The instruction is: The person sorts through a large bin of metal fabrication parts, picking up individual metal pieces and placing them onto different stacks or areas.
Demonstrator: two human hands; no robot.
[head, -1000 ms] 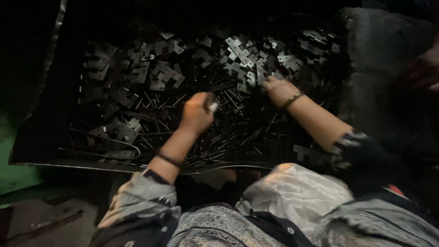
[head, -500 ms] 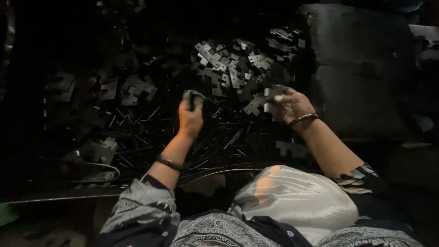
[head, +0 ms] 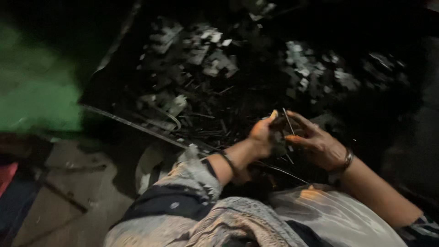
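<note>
Both hands are pulled back toward my body now and brought together; half a second ago they were apart, each reaching into the scrap pile. View is also swinging left, so a green blur is showing that wasn't there before.

My left hand [head: 261,136] is curling in, thumb up, fingers closed around something small and dark, can't tell what, too blurred. My right hand [head: 315,139] is facing it, just beside it, fingers half spread and bent, thumb and forefinger pinching a thin metal pin [head: 288,121]. The pin is standing nearly upright between the two hands, its lower end disappearing between the fingers. I'm wearing a dark band [head: 227,161] on the left wrist and a metal bracelet [head: 347,160] on the right wrist.

Beyond the hands, further from me, the dark tray [head: 137,126] is holding heaps of small grey metal clips [head: 215,61], one heap up-left of my left hand, another [head: 315,73] above my right hand. Loose thin pins [head: 208,132] are lying scattered just left of my left hand. The tray's near edge is running diagonally to the left of my left forearm.

Below the hands, my knees in pale grey cloth [head: 338,219] are filling the bottom. Far left of my left hand, the green surface [head: 36,91] is blurring out; the concrete floor [head: 68,192] is lying under it.
</note>
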